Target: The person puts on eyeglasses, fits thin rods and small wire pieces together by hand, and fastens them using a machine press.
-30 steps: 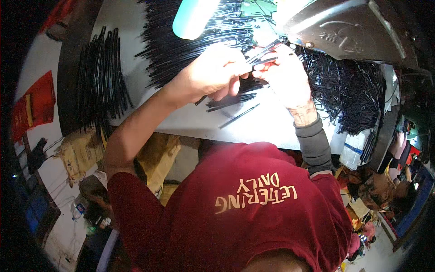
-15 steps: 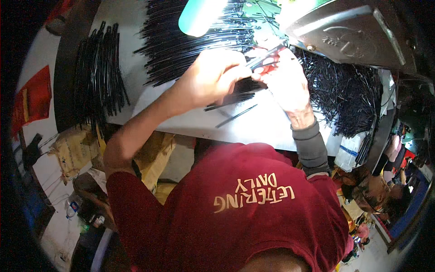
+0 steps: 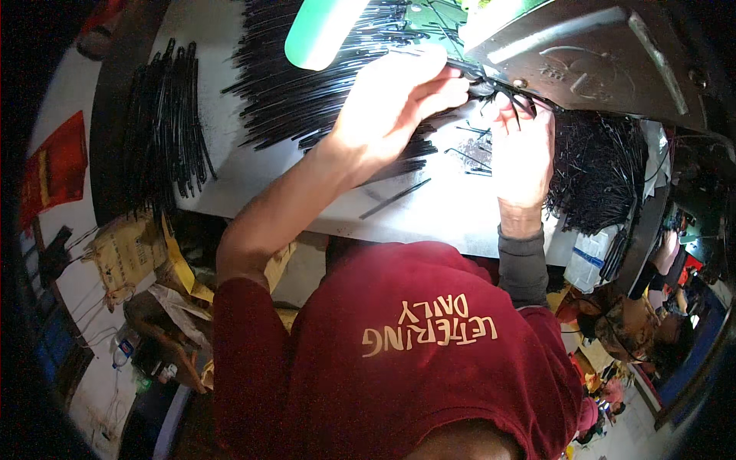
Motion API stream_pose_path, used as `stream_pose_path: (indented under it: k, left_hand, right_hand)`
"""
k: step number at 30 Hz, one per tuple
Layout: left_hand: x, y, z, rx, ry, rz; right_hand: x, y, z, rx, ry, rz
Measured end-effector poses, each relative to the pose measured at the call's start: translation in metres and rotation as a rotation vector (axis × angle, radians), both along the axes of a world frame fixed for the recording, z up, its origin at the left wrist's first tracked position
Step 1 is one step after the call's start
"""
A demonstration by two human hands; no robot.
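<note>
Under a bright light my left hand (image 3: 402, 100) is closed around one end of a thin black strip (image 3: 468, 70). The strip slants toward the metal machine housing (image 3: 590, 65). My right hand (image 3: 524, 157) is raised just below that housing, its fingertips pinched on several thin black pieces (image 3: 515, 100) that fan out; their exact kind is not plain. Behind my left hand lies a wide layer of long black strips (image 3: 284, 92) on the white table (image 3: 322, 207). A few loose strips (image 3: 395, 199) rest nearer to me.
A bundle of black strips (image 3: 170, 123) lies at the table's left. To the right is a tangled heap of black pieces (image 3: 602, 169), with a white-and-blue packet (image 3: 586, 257) at its near side. A green-white lamp (image 3: 326, 31) hangs over the table. Cardboard (image 3: 130, 257) stands below left.
My hands have moved apart and up toward the machine. The right hand has shifted right; the left has moved right and farther forward, with a black strip now reaching the housing.
</note>
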State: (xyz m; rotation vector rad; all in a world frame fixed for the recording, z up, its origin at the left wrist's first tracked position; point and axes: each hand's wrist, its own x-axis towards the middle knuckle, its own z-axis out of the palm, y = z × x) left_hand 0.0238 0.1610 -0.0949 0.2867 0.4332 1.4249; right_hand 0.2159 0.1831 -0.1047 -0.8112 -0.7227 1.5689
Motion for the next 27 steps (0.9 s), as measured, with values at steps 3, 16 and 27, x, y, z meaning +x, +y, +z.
stream_pose_path:
  k: [3, 16, 27]
  left_hand:
    - [0.003, 0.019, -0.009, -0.189, -0.045, 0.045]
    - [0.009, 0.021, -0.032, 0.065, 0.059, 0.166]
    - [0.020, 0.023, -0.010, -0.022, 0.125, 0.297]
  right_hand:
    - [-0.007, 0.004, 0.002, -0.004, -0.035, -0.015]
    - [0.004, 0.006, -0.013, 0.154, -0.071, 0.062]
    - [-0.001, 0.007, -0.005, 0.033, 0.106, 0.028]
